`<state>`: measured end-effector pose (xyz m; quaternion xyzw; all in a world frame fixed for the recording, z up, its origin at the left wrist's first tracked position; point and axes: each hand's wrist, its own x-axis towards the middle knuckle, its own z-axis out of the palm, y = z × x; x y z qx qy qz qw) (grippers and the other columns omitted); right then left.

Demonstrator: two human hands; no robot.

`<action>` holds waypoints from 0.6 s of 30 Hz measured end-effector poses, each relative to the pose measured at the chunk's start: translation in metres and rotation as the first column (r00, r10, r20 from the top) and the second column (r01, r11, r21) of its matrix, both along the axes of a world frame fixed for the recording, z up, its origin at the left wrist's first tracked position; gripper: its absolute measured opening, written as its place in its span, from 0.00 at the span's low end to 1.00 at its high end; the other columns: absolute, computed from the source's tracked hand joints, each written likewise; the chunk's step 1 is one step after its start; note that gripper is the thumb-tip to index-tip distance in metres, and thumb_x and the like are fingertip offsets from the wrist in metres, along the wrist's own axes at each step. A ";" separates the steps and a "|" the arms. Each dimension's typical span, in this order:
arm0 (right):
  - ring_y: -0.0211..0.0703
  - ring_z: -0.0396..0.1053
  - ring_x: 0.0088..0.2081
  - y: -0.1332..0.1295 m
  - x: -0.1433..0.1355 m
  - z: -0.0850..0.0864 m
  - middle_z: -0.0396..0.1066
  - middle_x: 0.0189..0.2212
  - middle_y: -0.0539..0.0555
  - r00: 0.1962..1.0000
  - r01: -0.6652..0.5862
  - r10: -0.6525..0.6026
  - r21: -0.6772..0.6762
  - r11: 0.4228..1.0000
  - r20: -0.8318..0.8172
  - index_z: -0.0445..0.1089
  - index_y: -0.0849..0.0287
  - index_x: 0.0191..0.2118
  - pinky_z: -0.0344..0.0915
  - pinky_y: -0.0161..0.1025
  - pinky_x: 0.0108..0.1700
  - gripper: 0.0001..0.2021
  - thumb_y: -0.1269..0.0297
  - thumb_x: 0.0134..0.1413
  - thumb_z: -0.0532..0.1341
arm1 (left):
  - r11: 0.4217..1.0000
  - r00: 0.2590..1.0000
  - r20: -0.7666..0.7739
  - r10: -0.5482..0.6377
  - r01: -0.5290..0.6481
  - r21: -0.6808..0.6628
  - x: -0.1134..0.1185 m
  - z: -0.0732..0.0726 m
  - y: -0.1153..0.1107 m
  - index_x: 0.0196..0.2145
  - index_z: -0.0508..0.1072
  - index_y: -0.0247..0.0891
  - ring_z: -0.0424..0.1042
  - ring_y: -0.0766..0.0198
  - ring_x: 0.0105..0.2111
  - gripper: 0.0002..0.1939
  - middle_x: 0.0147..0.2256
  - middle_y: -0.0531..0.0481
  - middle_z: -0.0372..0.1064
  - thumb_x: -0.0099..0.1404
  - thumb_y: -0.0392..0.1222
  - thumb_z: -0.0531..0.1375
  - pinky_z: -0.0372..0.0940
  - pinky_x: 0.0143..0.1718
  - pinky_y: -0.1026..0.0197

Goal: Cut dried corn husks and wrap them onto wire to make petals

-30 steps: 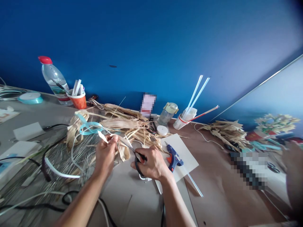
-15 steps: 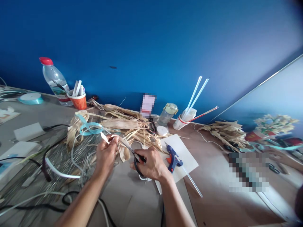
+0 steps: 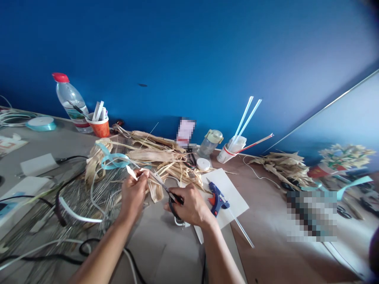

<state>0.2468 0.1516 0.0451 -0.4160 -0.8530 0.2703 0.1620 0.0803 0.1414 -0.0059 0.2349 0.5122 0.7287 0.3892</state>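
My left hand point(image 3: 134, 193) pinches a small pale piece of husk point(image 3: 132, 172) between thumb and fingers. My right hand point(image 3: 191, 203) is wrapped round the black handles of a pair of scissors point(image 3: 172, 209). The blades point up and left and reach the piece by my left fingertips; whether they are closed on it is too small to tell. Behind both hands lies a heap of dried husks point(image 3: 156, 154), with a light blue ribbon point(image 3: 115, 161) on its left part. Right of my right hand, a blue glue gun point(image 3: 218, 197) rests on a white sheet point(image 3: 233, 193).
Thin wires point(image 3: 74, 213) and cables spread on the left. Along the wall stand a bottle point(image 3: 72, 104), an orange cup point(image 3: 100, 127), a jar point(image 3: 209, 144) and a white cup with glue sticks point(image 3: 226, 154). More husks point(image 3: 286, 165) and a flower pot point(image 3: 325, 169) are at right.
My hands and the scissors have barely moved. At the far right, another person's hand has gone from view and the blue ribbon end there now sticks up.
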 end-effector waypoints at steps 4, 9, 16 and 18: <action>0.33 0.49 0.22 0.001 0.000 0.002 0.59 0.17 0.45 1.000 -0.003 0.003 -0.026 1.000 -0.005 0.67 0.58 0.23 0.50 0.31 0.27 0.08 0.62 0.47 0.63 | 1.000 1.000 -0.013 0.012 -0.012 -0.008 -0.001 -0.002 0.001 0.29 0.70 0.36 0.54 0.73 0.15 0.11 0.16 0.61 0.55 0.53 0.45 0.64 0.49 0.17 0.68; 0.34 0.46 0.22 0.001 0.000 0.003 0.57 0.16 0.44 1.000 0.014 -0.014 -0.046 0.999 0.009 0.66 0.58 0.22 0.48 0.31 0.27 0.08 0.63 0.46 0.64 | 1.000 0.999 -0.036 0.028 -0.027 0.004 -0.001 -0.001 0.000 0.28 0.70 0.36 0.54 0.73 0.15 0.11 0.16 0.61 0.56 0.53 0.46 0.64 0.49 0.17 0.68; 0.34 0.44 0.23 0.003 0.001 -0.001 0.55 0.16 0.44 1.000 0.013 -0.013 -0.039 0.999 0.004 0.65 0.57 0.21 0.48 0.30 0.27 0.09 0.62 0.46 0.63 | 0.999 0.998 -0.056 0.028 -0.030 -0.023 -0.002 -0.001 0.000 0.29 0.70 0.36 0.53 0.73 0.15 0.12 0.16 0.61 0.55 0.53 0.47 0.65 0.48 0.16 0.68; 0.34 0.43 0.23 0.004 0.001 -0.003 0.54 0.16 0.44 1.000 0.009 -0.009 -0.046 0.999 -0.009 0.65 0.57 0.22 0.48 0.30 0.27 0.09 0.62 0.47 0.63 | 0.999 0.998 -0.052 0.027 -0.028 -0.021 -0.003 -0.001 0.000 0.29 0.71 0.36 0.53 0.73 0.16 0.12 0.16 0.61 0.55 0.53 0.47 0.64 0.48 0.17 0.68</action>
